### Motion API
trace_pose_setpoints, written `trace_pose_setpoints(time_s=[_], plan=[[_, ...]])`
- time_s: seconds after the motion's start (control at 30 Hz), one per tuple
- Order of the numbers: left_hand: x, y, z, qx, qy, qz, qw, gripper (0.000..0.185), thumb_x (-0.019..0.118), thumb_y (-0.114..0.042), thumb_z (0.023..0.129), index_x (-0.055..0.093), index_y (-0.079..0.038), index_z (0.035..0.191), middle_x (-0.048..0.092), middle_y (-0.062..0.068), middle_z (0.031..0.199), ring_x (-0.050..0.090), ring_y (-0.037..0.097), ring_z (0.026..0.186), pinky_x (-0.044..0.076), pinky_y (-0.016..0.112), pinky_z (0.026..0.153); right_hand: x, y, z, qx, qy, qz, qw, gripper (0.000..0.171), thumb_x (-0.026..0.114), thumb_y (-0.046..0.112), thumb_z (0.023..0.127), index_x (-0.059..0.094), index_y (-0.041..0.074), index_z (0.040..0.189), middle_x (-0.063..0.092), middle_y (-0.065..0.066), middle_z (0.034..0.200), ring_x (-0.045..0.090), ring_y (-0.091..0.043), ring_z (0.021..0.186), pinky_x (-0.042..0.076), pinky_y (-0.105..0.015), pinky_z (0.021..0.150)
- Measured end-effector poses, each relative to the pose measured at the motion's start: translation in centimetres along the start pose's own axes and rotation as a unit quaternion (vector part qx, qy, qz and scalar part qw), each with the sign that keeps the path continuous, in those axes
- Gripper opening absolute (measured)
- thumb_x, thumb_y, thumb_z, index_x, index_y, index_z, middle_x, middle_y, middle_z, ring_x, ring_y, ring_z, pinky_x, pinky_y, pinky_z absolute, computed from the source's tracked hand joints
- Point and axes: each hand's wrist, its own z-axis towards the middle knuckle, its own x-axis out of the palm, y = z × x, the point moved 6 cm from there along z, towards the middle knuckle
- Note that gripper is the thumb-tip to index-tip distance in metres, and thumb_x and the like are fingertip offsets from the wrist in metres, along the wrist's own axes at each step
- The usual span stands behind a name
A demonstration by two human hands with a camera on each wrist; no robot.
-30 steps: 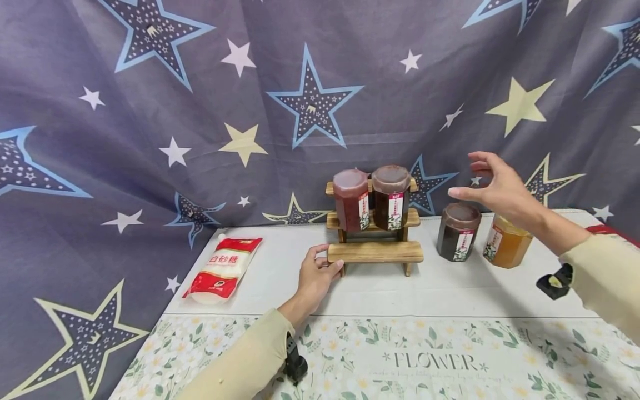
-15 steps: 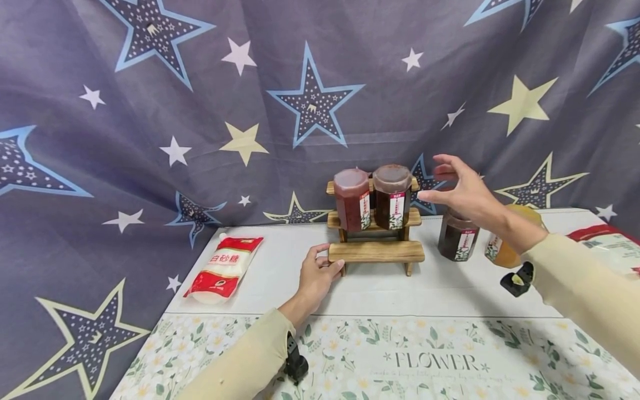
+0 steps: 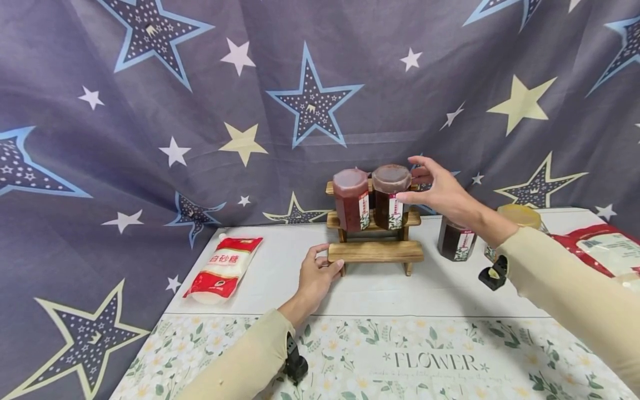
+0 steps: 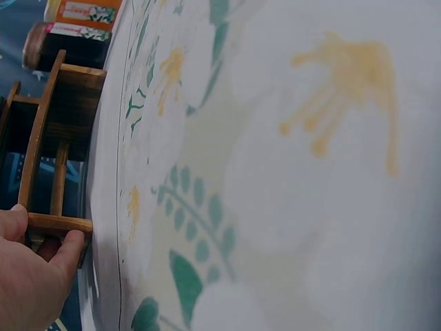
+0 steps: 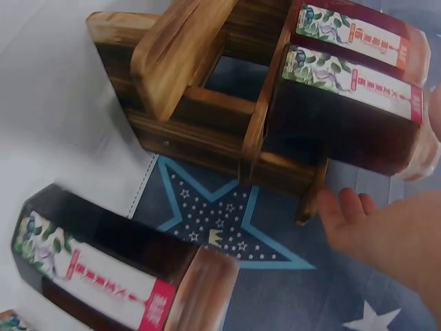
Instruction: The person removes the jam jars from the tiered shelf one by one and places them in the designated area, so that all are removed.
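A small stepped wooden rack (image 3: 375, 253) stands on the table, and my left hand (image 3: 316, 283) grips the left end of its lowest step; the left wrist view shows thumb and fingers (image 4: 65, 258) at that end. On the middle step sit two lidded jars side by side: a reddish jam jar (image 3: 349, 208) on the left and a dark jam jar (image 3: 384, 205) on the right. My right hand (image 3: 442, 191) is at the dark jar's right side, fingers spread, thumb in front of its label. In the right wrist view, the fingers (image 5: 337, 210) are apart from the jar.
Right of the rack stand another dark jar (image 3: 454, 241) and a yellow-orange jar (image 3: 520, 215), partly behind my right forearm. A red-and-white bag (image 3: 607, 247) lies at the far right, a red-and-white sugar bag (image 3: 223, 266) at the left. A starry curtain (image 3: 210, 83) hangs behind.
My right hand has moved left, from above the loose jars to the dark jar on the rack. The left hand keeps its grip on the rack; the jars have not moved.
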Motion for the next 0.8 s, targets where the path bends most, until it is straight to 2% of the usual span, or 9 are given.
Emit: trace_pose_setpoints(time_s=[0.2, 0.37, 0.53, 0.8], plan=[[0.1, 0.0, 0.0, -0.005, -0.005, 0.001, 1.0000, 0.051, 0.068, 0.001, 0.087, 0.048, -0.007, 0.133, 0.066, 0.015, 0.096, 0.066, 0.022, 0.086, 0.059, 0.032, 0.079, 1.3, 0.4, 0.8, 0.001, 0.022, 0.020, 1.000, 0.089, 0.080, 0.025, 0.080, 0.027, 0.014, 0.151, 0.049, -0.014, 0.129, 0.047, -0.026, 0.116, 0.045, -0.037, 0.090], [0.1, 0.0, 0.1, -0.003, -0.004, 0.003, 1.0000, 0.051, 0.068, 0.001, 0.087, 0.047, -0.007, 0.133, 0.066, 0.015, 0.096, 0.066, 0.022, 0.085, 0.059, 0.032, 0.080, 1.8, 0.5, 1.2, -0.009, 0.025, 0.019, 0.999, 0.079, 0.078, 0.024, 0.082, 0.034, 0.012, 0.147, 0.050, -0.012, 0.129, 0.050, -0.023, 0.112, 0.048, -0.030, 0.083], [0.1, 0.1, 0.1, 0.000, -0.003, 0.001, 1.0000, 0.051, 0.069, 0.001, 0.087, 0.047, -0.006, 0.133, 0.066, 0.016, 0.097, 0.066, 0.021, 0.085, 0.059, 0.034, 0.080, 1.9, 0.4, 1.3, -0.012, 0.019, 0.024, 0.999, 0.071, 0.077, 0.025, 0.084, 0.039, 0.014, 0.142, 0.052, -0.011, 0.125, 0.051, -0.021, 0.106, 0.047, -0.029, 0.081], [0.1, 0.1, 0.1, -0.003, -0.004, 0.000, 1.0000, 0.051, 0.068, 0.001, 0.087, 0.047, -0.007, 0.133, 0.066, 0.015, 0.096, 0.066, 0.021, 0.085, 0.059, 0.032, 0.079, 2.0, 0.0, 1.5, -0.006, 0.018, 0.039, 0.999, 0.072, 0.078, 0.029, 0.083, 0.040, 0.017, 0.142, 0.053, -0.009, 0.121, 0.051, -0.020, 0.104, 0.047, -0.029, 0.082]])
